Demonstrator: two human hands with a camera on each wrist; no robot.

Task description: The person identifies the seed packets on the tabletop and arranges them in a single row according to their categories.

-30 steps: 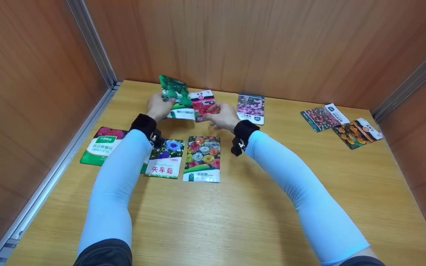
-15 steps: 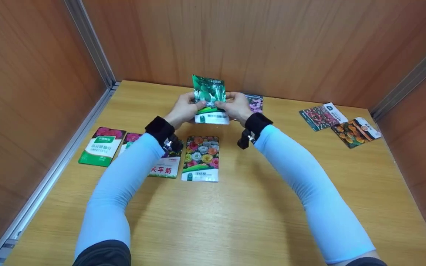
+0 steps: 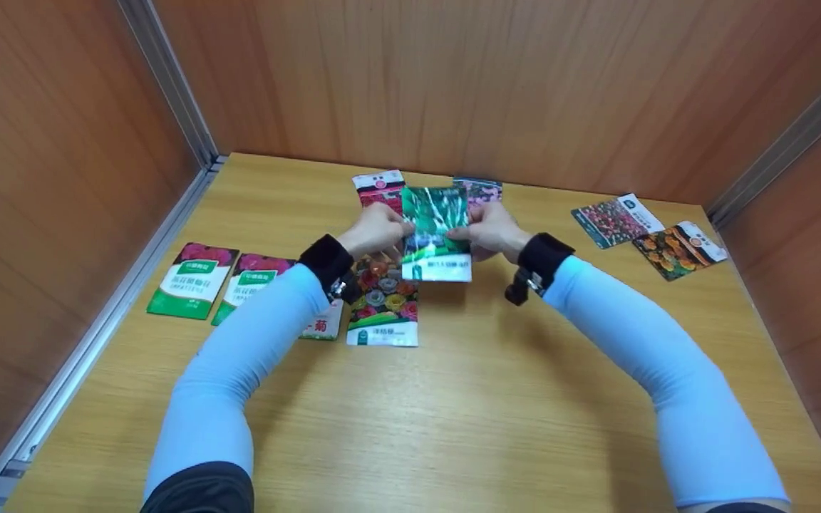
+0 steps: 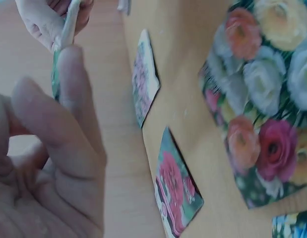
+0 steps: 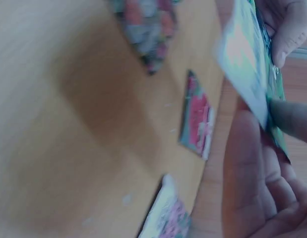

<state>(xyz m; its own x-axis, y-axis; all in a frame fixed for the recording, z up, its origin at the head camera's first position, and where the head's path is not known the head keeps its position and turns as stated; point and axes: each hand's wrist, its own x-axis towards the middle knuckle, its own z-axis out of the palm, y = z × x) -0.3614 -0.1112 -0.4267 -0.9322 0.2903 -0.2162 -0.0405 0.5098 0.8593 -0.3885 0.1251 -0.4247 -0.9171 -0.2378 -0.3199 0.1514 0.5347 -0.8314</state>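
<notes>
A green seed packet (image 3: 433, 214) with a white bottom band is held up over the table between both hands. My left hand (image 3: 376, 229) pinches its left edge, and my right hand (image 3: 494, 231) pinches its right edge with the thumb on the front. In the right wrist view the packet (image 5: 247, 54) is seen nearly edge-on between thumb and fingers. Below it lies a packet with multicoloured blooms (image 3: 385, 306), its top partly covered. Behind are a red-flower packet (image 3: 378, 189) and a pink-purple flower packet (image 3: 482, 191), both partly hidden.
Two matching magenta-flower packets (image 3: 193, 281) lie at the left; the left arm partly covers one, and most of a blue-flower packet (image 3: 321, 328). At the right, a small-flower packet (image 3: 611, 222) touches an orange-flower packet (image 3: 678, 251). Wooden walls (image 3: 453, 85) enclose the table (image 3: 489, 427).
The green packet has moved right and toward the person. My right hand first was at the red-flower packet, then took the green packet's right edge. The table packets behind are uncovered more.
</notes>
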